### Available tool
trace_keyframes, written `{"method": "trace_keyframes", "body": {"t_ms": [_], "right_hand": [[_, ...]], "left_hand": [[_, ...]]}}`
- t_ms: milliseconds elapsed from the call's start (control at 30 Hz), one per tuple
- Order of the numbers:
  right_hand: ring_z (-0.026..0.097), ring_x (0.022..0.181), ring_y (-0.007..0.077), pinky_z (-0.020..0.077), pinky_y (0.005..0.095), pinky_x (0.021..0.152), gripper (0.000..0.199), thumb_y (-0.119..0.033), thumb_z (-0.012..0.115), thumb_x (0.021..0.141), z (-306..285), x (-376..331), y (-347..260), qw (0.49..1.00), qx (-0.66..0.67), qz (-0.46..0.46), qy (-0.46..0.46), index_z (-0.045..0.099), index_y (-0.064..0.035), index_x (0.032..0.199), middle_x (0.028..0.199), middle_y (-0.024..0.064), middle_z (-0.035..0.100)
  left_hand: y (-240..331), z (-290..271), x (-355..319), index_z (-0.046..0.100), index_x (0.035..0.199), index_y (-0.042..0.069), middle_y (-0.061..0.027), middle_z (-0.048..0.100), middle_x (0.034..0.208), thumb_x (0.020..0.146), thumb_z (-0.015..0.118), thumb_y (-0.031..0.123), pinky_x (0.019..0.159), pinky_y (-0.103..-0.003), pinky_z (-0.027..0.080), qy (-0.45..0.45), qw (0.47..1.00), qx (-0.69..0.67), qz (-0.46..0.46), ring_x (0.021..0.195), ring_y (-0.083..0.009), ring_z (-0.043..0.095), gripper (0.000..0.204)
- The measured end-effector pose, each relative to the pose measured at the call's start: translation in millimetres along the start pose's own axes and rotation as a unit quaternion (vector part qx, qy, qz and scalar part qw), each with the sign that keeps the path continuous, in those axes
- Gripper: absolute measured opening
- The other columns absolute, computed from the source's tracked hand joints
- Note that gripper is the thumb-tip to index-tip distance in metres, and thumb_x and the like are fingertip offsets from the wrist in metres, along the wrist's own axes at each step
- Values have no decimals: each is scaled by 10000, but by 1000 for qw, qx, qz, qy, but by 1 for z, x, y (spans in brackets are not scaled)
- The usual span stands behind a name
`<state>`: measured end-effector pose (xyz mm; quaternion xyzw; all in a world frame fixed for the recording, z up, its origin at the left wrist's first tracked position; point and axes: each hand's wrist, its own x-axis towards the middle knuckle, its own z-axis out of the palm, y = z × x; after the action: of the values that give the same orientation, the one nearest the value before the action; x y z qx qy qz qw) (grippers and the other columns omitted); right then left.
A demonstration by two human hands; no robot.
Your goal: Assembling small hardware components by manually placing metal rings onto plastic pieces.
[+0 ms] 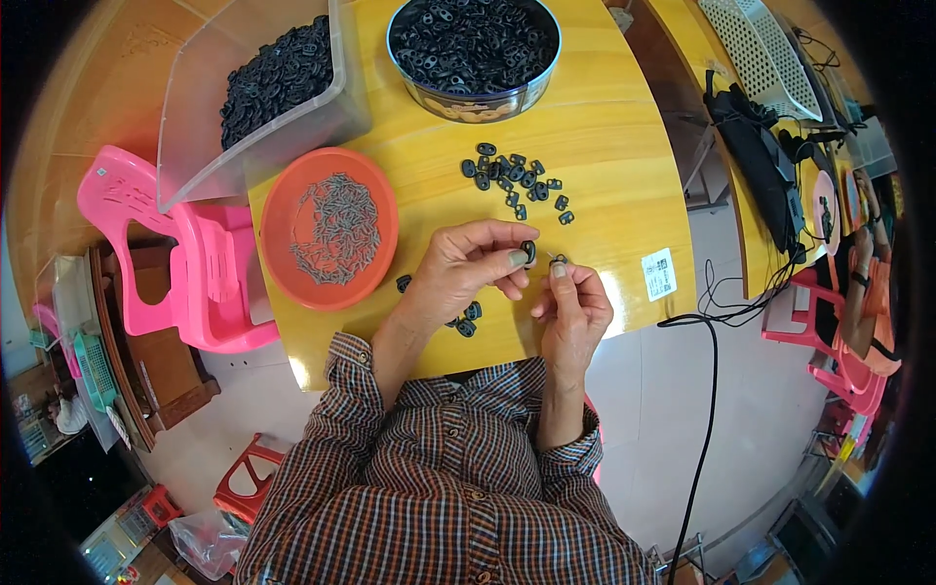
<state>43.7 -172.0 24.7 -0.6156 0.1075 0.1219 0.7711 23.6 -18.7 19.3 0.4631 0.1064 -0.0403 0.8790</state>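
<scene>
— Hands first: what have you got?

— My left hand [468, 268] pinches a small black oval piece [528, 253] between thumb and fingertips, its grip closed on it. My right hand [573, 310] is pinched shut too, on a tiny piece [559, 259] at the fingertips, just beside the black one; what kind it is, I cannot tell. Both are held just above the yellow table [614, 136], near its front edge.

— Containers?

— Three. A round tin [475, 102] at the far edge is heaped with black pieces. Left of it, a clear tub [195, 146] juts past the table's corner, holding a pile of the same black pieces against its far side. Nearer me, an orange bowl [283, 263] holds a spread of thin grey metal bits.

— Anything loose?

— A cluster of black pieces [515, 181] lies on the table between the tin and my hands. A few more [466, 320] sit under my left wrist.

— Beside the table?

— A pink chair [185, 263], to my left.
</scene>
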Motion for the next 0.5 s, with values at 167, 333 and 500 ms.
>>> {"method": "trace_keyframes", "body": {"t_ms": [167, 333, 500], "right_hand": [[499, 483, 53, 374, 173, 450, 153, -159, 611, 905, -1, 0, 1, 1000, 9, 3, 2, 594, -9, 881, 659, 11, 581], [511, 495, 56, 380, 174, 455, 154, -156, 603, 909, -1, 0, 2, 1000, 9, 1, -2, 594, -4, 888, 691, 19, 599], [512, 510, 56, 388, 177, 465, 134, -133, 602, 908, -2, 1, 3, 1000, 10, -8, -7, 597, 0, 905, 732, 28, 612]], "left_hand": [[-4, -2, 2, 590, 1150, -30, -74, 659, 910, 867, 604, 0, 651, -236, 557, -8, 1000, -20, -10, 714, -112, 651, 285], [-10, -1, 2, 589, 1142, -29, -48, 638, 912, 849, 597, -43, 652, -226, 546, -4, 998, 44, 38, 706, -98, 637, 293], [-11, 4, 1, 590, 1106, -12, -41, 632, 894, 846, 612, -34, 658, -230, 549, 28, 995, 89, 35, 741, -81, 623, 262]]}}
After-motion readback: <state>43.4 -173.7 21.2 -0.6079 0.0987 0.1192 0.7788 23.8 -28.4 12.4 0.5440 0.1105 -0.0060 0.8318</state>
